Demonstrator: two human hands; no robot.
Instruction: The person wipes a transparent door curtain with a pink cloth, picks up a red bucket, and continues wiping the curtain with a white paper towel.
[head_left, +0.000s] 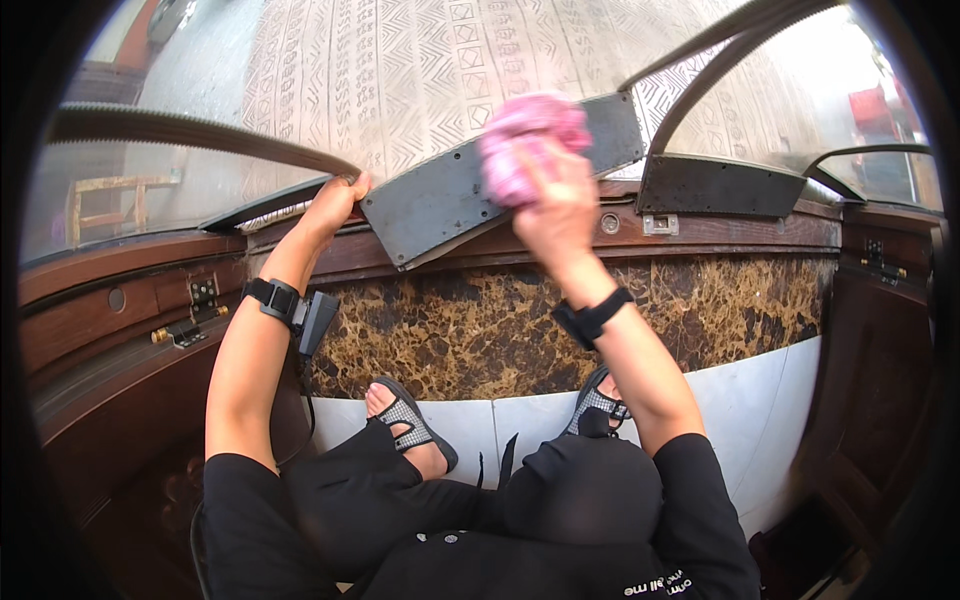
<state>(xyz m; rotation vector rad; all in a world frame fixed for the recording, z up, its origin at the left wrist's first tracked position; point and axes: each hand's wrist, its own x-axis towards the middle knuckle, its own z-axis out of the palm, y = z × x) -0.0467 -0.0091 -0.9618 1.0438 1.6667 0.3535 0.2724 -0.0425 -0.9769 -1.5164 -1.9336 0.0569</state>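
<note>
My right hand (559, 214), blurred by motion, is shut on a crumpled pink cloth (534, 124). The cloth lies against the dark grey bottom strip (424, 206) of a clear plastic door curtain panel. Small screws dot this strip, which is tilted with its right end higher. At the strip's upper left corner, my left hand (334, 202) grips the panel's ribbed edge (300, 146); part of the fingers is hidden behind it. Wiped or not, the face under the cloth is covered from view.
Another curtain panel with a dark strip (720, 186) hangs at right. Below runs a brown marbled threshold (450, 330), then white floor tiles (750, 405). Wooden door leaves with brass-tipped hinges (184, 331) flank both sides. A patterned surface (420, 82) shows through the plastic; a wooden stool (112, 202) stands beyond.
</note>
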